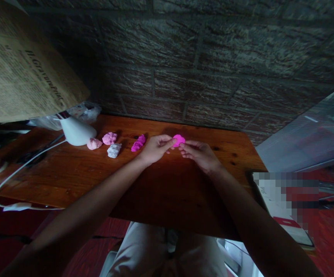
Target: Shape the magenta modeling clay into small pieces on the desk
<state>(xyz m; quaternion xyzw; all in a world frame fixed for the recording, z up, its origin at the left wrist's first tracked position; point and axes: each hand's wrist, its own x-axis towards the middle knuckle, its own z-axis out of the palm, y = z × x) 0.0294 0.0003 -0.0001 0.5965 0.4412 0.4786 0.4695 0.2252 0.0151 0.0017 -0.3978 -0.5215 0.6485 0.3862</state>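
A flattened, bright pink piece of modelling clay (pixel 179 140) is held up between my two hands, above the wooden table. My left hand (pixel 157 147) pinches its left edge between thumb and fingers. From the other side, my right hand (pixel 199 153) grips the lower right edge with thumb and fingertips. Left of my hands, a lumpy magenta clay piece (pixel 138 143) lies on the table. Farther left sit a pink clay lump (pixel 109 138), a paler pink lump (pixel 94 143) and a white lump (pixel 114 150).
A lamp with a white base (pixel 77 129) and a newsprint shade (pixel 31 73) stands at the left, its white cable (pixel 25 163) looping over the table (pixel 77 179). Behind is a stone-block wall (pixel 172 50). A flat, partly blurred object (pixel 271 196) lies at the right edge.
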